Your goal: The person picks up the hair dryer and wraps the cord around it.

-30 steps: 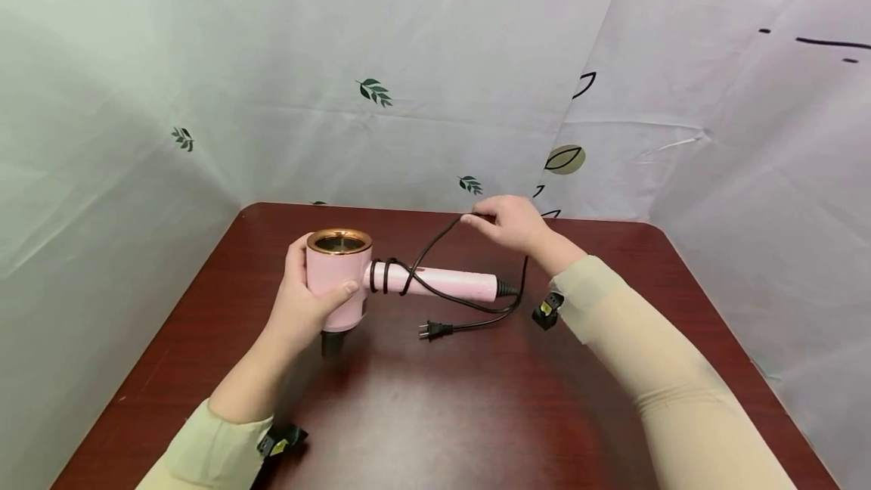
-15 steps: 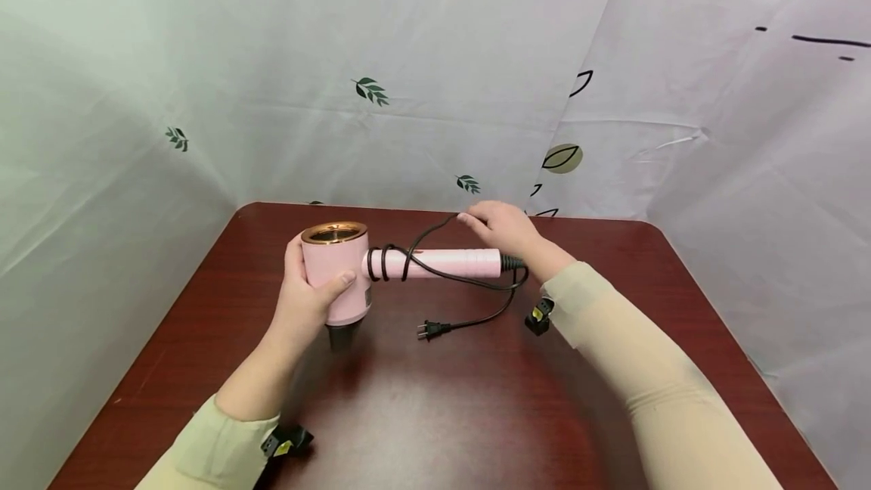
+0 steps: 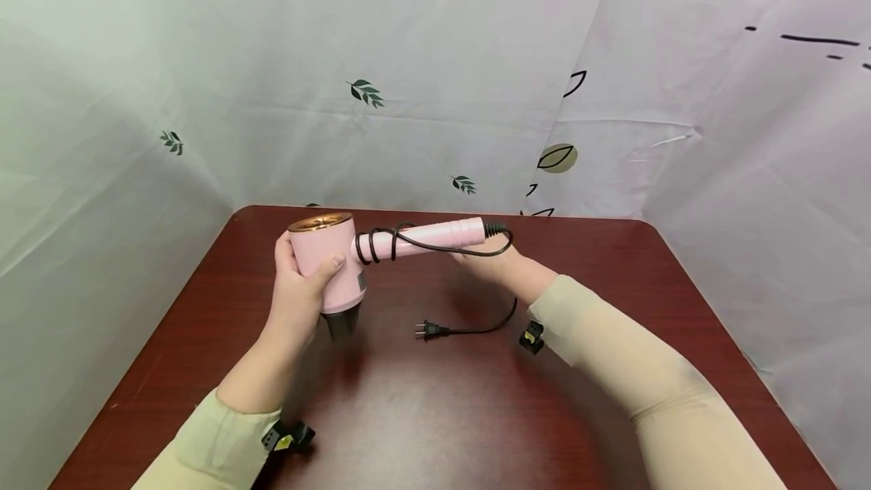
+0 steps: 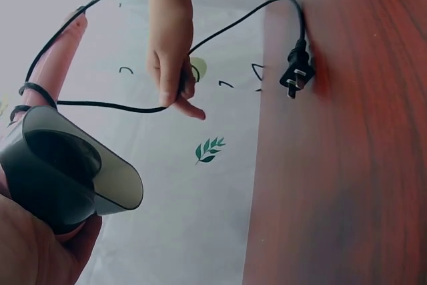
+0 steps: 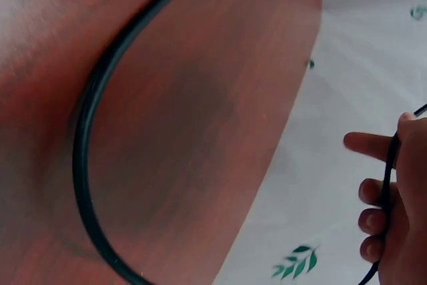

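Observation:
A pink hair dryer (image 3: 325, 259) with a gold rim is gripped round its barrel by my left hand (image 3: 294, 301). Its dark nozzle (image 3: 342, 321) points down, and the handle (image 3: 442, 236) extends right, tilted up at its end. Several turns of black power cord (image 3: 372, 244) wrap the handle near the barrel. Below the handle, my right hand (image 3: 506, 267) is partly hidden behind it. The left wrist view shows that hand's thumb and fingers (image 4: 167, 85) pinching the cord, with one finger sticking out. From there the cord runs to the two-prong plug (image 4: 297, 75).
The plug lies low over the red-brown wooden table (image 3: 435, 414), left of the right sleeve. Pale leaf-printed sheeting (image 3: 408, 59) stands along the back and both sides. A small black device (image 3: 289, 437) sits at the left wrist, another (image 3: 532, 336) at the right.
My right hand has carried the cord down from above and behind the handle to below it. The dryer has risen slightly and moved left, its handle end tilting up.

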The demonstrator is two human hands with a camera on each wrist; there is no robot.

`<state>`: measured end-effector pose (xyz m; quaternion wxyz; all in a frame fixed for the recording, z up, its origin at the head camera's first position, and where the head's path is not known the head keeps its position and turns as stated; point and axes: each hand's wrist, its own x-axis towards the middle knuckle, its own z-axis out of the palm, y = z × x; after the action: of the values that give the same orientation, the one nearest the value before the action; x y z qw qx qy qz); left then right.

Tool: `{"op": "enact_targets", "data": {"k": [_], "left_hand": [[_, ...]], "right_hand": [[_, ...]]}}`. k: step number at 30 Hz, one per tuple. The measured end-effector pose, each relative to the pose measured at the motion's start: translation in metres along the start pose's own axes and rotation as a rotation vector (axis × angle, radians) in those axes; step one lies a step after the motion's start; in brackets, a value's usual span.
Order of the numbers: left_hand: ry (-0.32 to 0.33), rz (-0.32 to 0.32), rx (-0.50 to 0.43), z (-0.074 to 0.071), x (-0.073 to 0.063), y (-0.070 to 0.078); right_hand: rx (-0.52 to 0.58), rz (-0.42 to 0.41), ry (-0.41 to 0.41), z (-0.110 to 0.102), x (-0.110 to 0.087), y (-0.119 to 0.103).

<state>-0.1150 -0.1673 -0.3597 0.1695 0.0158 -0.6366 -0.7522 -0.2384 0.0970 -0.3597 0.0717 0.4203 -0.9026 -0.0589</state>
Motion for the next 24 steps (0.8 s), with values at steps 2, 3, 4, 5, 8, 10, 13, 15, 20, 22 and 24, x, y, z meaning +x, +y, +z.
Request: {"op": "enact_targets", "data": {"k": [2, 3, 4, 5, 8, 10, 13, 15, 20, 22, 24], "left_hand": [[0.024, 0.003, -0.014, 0.001, 0.002, 0.000], [0.035, 0.005, -0.022, 0.001, 0.003, 0.000], [0.046, 0.008, -0.032, 0.001, 0.005, 0.000], [0.056, 0.011, -0.040, 0.001, 0.006, 0.000], [0.087, 0.014, -0.061, 0.001, 0.010, -0.001], [0.113, 0.003, -0.058, 0.001, 0.013, -0.002], [0.165, -0.035, -0.048, 0.002, 0.018, -0.004], [0.197, -0.063, -0.044, 0.003, 0.022, -0.006], [0.246, -0.111, -0.045, 0.003, 0.031, -0.009], [0.260, -0.123, -0.036, 0.002, 0.034, -0.010], [0.275, -0.132, -0.020, 0.000, 0.036, -0.011]], "right_hand": [[0.107, 0.100, 0.063, 0.009, -0.006, -0.001], [0.056, 0.079, 0.074, 0.011, -0.005, -0.001], [0.174, 0.116, 0.099, 0.013, -0.005, -0.001], [0.168, 0.105, 0.090, 0.015, -0.005, -0.001], [0.120, 0.094, 0.072, 0.017, -0.006, -0.002], [0.080, 0.083, 0.084, 0.018, -0.008, -0.004], [0.021, 0.045, 0.112, 0.020, -0.011, -0.010], [-0.008, 0.011, 0.134, 0.020, -0.012, -0.016], [-0.065, -0.086, 0.191, 0.018, -0.015, -0.029], [-0.078, -0.118, 0.199, 0.016, -0.017, -0.033], [-0.083, -0.154, 0.206, 0.014, -0.019, -0.036]]}}
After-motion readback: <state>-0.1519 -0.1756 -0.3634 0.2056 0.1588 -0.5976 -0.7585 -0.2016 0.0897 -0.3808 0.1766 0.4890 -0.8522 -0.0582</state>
